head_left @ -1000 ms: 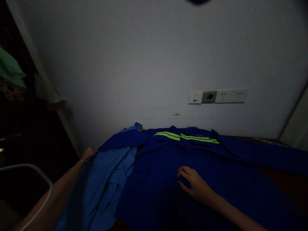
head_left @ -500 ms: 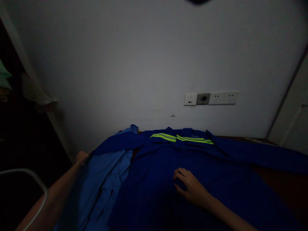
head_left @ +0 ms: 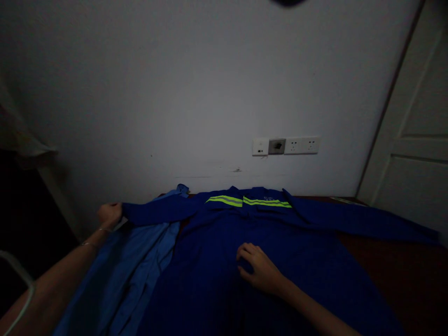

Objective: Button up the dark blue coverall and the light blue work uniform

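Observation:
A dark blue work jacket [head_left: 210, 252] with yellow-green and grey reflective strips across the chest lies spread out, its collar toward the wall. At the left, my left hand [head_left: 109, 214] is closed on the cuff end of one sleeve [head_left: 157, 210], which is stretched out sideways. My right hand [head_left: 259, 266] lies on the middle of the jacket, fingers bent and thumb apart, holding nothing that I can see. Under the held sleeve is a lighter blue garment [head_left: 140, 261], loosely creased. The other dark sleeve [head_left: 357, 219] reaches out to the right.
A dark reddish-brown tabletop [head_left: 395, 270] shows at the right. Behind it stands a pale wall [head_left: 196, 102] with a row of sockets [head_left: 285, 146]. A white panelled door [head_left: 420, 140] is at the right. A white cable-like loop [head_left: 26, 275] crosses the lower left.
The view has swung to the right, showing more of the door. My left hand has lifted slightly with the cuff, and the sleeve is straighter. My right hand stays on the jacket.

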Motion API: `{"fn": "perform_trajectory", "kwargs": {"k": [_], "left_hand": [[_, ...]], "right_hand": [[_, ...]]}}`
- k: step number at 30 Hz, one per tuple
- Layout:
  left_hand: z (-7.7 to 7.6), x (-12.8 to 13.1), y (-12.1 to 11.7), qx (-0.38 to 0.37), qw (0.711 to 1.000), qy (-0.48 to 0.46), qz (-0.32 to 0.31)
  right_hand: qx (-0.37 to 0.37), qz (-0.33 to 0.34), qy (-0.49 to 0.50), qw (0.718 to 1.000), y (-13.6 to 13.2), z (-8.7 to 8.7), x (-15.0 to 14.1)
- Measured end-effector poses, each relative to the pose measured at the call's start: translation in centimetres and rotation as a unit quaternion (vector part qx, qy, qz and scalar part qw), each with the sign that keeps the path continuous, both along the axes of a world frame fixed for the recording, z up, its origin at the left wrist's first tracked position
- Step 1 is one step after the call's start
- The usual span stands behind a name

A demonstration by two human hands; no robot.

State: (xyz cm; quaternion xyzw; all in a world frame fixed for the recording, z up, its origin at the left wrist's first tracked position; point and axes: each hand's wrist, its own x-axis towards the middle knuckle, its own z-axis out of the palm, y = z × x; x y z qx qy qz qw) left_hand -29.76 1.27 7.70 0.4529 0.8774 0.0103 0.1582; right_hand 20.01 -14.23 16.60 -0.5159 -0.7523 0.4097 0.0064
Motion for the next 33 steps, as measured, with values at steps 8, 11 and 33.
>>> {"fn": "perform_trajectory", "kwargs": {"k": [8, 11, 33], "left_hand": [[5.2, 17.4, 4.7, 0.176, 0.947, -0.191, -0.190], [7.9, 24.6, -0.7, 0.111, 0.899, -0.332, -0.261], [3.4, 34.7, -10.2, -0.120, 0.778, -0.577, -0.219]], "right_hand": [[-0.001, -0.056, 0.079, 0.995, 0.2, -0.4, 0.7], [0.024, -0.201, 0.121, 0.972, 0.7, -1.5, 1.9], [-0.073, -0.252, 0.130, 0.956, 5.0, -1.3, 9.4]]}}
